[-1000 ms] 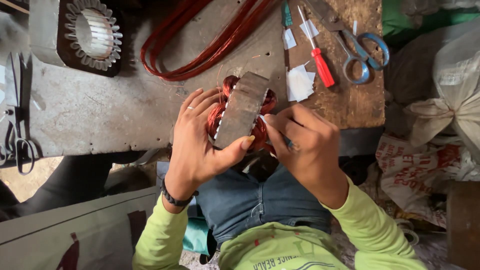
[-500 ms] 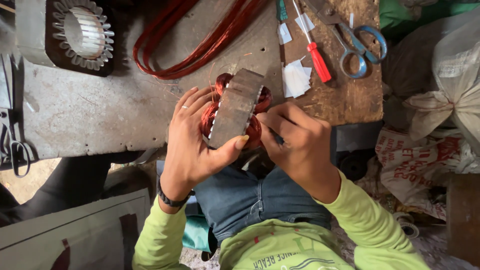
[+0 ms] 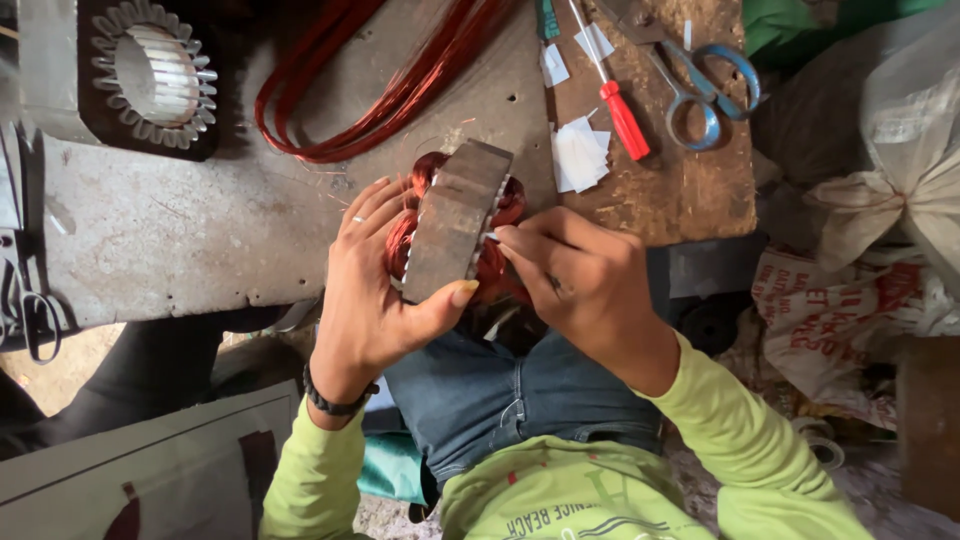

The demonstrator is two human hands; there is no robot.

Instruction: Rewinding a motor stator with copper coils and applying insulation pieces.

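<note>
My left hand [image 3: 375, 290] grips a grey metal motor stator [image 3: 452, 222] wound with red copper wire, holding it on edge at the workbench's near rim. The thumb presses on its lower corner and the fingers wrap behind the windings. My right hand [image 3: 580, 275] is closed at the stator's right face, its fingertips pinching a small white slip against the slots. Copper coils bulge out on both sides of the stator.
A bundle of loose red copper wire [image 3: 390, 85] lies on the grey bench [image 3: 180, 230]. A second empty stator [image 3: 150, 75] sits at far left. A red-handled screwdriver [image 3: 620, 110], blue scissors [image 3: 700, 85] and white paper slips [image 3: 580, 155] lie on a wooden board. Sacks [image 3: 880, 200] at right.
The stator and both hands sit slightly higher in view; my right fingertips have shifted along the stator's right face. The grip of my left hand is unchanged.
</note>
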